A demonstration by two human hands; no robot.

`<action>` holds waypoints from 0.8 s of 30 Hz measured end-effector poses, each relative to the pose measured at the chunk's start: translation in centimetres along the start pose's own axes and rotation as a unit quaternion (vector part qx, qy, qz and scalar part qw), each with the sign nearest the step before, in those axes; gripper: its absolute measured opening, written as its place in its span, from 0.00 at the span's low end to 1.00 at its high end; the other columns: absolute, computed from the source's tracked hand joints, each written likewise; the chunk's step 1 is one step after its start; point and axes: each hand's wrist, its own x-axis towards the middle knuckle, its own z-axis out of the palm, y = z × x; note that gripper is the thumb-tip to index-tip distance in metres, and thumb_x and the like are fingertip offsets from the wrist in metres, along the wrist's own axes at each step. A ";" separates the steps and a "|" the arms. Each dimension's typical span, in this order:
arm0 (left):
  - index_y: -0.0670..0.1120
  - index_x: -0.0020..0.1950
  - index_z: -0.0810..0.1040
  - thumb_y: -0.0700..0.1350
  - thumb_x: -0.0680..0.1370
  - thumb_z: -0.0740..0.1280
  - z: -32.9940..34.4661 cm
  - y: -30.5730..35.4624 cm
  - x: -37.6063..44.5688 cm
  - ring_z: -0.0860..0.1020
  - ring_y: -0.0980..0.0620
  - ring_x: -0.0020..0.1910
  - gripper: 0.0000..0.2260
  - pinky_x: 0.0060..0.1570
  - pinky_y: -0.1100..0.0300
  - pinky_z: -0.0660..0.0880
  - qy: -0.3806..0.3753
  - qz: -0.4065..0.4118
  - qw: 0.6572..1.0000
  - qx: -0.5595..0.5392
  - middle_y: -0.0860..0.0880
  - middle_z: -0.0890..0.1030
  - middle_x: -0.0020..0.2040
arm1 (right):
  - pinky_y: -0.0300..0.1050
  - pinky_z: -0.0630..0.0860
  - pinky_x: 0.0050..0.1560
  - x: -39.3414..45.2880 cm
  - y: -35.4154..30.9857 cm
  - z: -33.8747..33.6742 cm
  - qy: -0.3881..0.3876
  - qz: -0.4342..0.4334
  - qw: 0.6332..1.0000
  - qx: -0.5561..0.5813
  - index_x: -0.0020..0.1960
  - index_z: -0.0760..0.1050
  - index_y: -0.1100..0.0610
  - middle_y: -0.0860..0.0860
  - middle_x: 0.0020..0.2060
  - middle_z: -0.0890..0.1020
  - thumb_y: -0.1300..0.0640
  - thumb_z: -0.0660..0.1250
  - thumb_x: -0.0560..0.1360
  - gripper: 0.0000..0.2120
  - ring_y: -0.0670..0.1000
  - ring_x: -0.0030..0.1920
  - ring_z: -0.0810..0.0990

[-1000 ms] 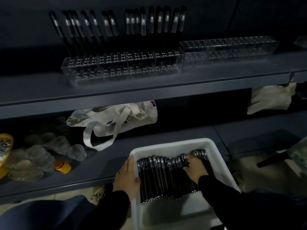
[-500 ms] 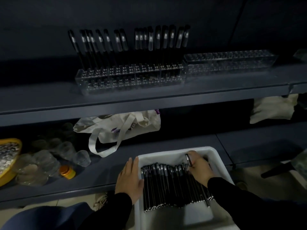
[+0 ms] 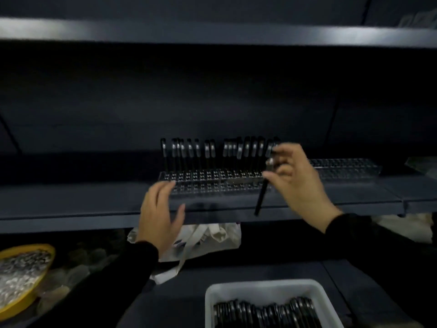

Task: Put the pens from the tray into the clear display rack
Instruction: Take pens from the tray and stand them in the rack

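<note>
Dark shelf point(image 3: 307, 200): rack point(image 3: 212, 183) partly filled; tray point(image 3: 264, 290) nearly full; right hand point(image 3: 298, 183) pinching a pen point(image 3: 261, 197); left hand point(image 3: 160, 211) open.

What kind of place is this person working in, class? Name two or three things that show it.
Probably a shop or stockroom: long dark shelving, a clear display rack holding upright pens, and a white tray of more pens for restocking.

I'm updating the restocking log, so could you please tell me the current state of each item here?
Left hand: open, empty, by the rack's left end.
Right hand: pinching one pen.
Held pen: roughly upright, not yet inserted.
Clear display rack: back row partly filled.
Second rack: empty.
White tray: holds many pens.
</note>
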 end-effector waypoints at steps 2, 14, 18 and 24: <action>0.41 0.70 0.66 0.46 0.78 0.68 -0.2 -1.0 2.5 0.67 0.45 0.66 0.23 0.67 0.49 0.68 -0.023 -0.068 0.997 0.002 0.42 0.67 0.68 | 0.31 0.74 0.42 3.1 -1.6 0.6 0.040 -0.025 0.999 0.025 0.54 0.63 0.39 0.42 0.45 0.73 0.61 0.69 0.75 0.21 0.37 0.37 0.77; 0.51 0.75 0.59 0.52 0.77 0.68 2.0 -3.8 3.6 0.69 0.47 0.69 0.31 0.63 0.54 0.70 -0.096 -0.183 0.976 -0.063 0.48 0.68 0.73 | 0.43 0.77 0.53 9.2 -0.5 5.8 0.033 -0.029 0.998 -0.044 0.62 0.64 0.49 0.47 0.50 0.73 0.60 0.66 0.78 0.17 0.48 0.50 0.76; 0.49 0.75 0.60 0.52 0.76 0.69 2.3 -4.2 3.4 0.71 0.48 0.68 0.31 0.63 0.53 0.71 -0.087 -0.181 0.977 -0.067 0.47 0.70 0.71 | 0.45 0.78 0.53 9.6 -0.1 5.7 0.026 -0.020 0.999 -0.043 0.58 0.63 0.45 0.43 0.47 0.73 0.60 0.66 0.78 0.16 0.48 0.50 0.77; 0.49 0.75 0.60 0.52 0.76 0.69 2.3 -4.1 3.4 0.70 0.48 0.69 0.31 0.63 0.55 0.71 -0.090 -0.181 0.977 -0.065 0.47 0.70 0.72 | 0.49 0.78 0.53 9.0 1.6 6.5 -0.038 -0.006 0.993 -0.110 0.60 0.66 0.49 0.46 0.53 0.72 0.60 0.64 0.79 0.14 0.48 0.48 0.76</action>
